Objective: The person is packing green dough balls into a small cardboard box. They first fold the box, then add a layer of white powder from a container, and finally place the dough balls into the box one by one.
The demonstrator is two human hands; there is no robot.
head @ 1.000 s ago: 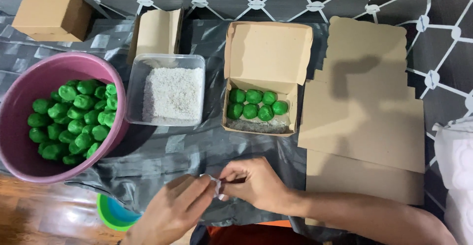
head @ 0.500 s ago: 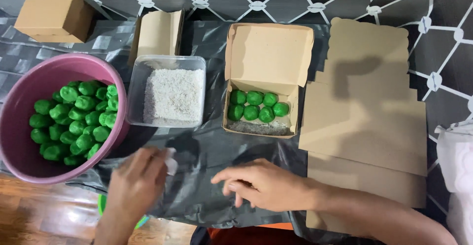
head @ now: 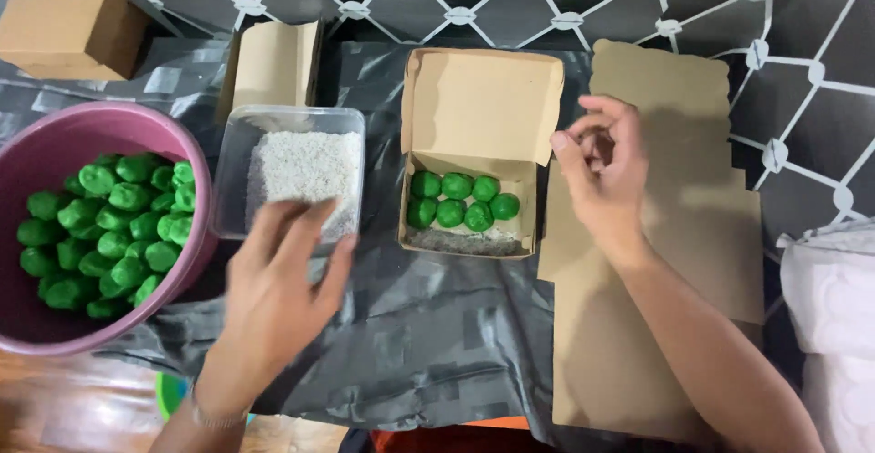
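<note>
Cardboard box: an open brown box (head: 481, 148) stands at the middle of the bench, lid folded back, with seven green balls (head: 463, 200) in two rows at the rear of its tray and a strip of white flakes along the front.
Left hand: the left hand (head: 278, 298) hovers palm down at the near edge of the clear plastic tub (head: 292, 169); its fingers (head: 314, 230) are spread loosely and hold nothing that can be seen.
Tub: rectangular, filled with white grated flakes, just left of the box and just right of the basin.
Right hand: the right hand (head: 602, 166) is raised beside the box's right wall, over the flat cardboard sheets (head: 679, 234); thumb and fingers curl towards each other, half open, and nothing shows between them.
Basin: a round pink basin (head: 68, 157) at the left edge holds a heap of green balls (head: 109, 230).
Bench cover: dark grey plastic sheeting (head: 428, 334) lies under everything.
Behind: one closed brown box (head: 68, 34) at far left, and a folded one (head: 272, 66) standing behind the tub.
Right edge: white wrapped bundles (head: 834, 325) lie beside the sheets.
</note>
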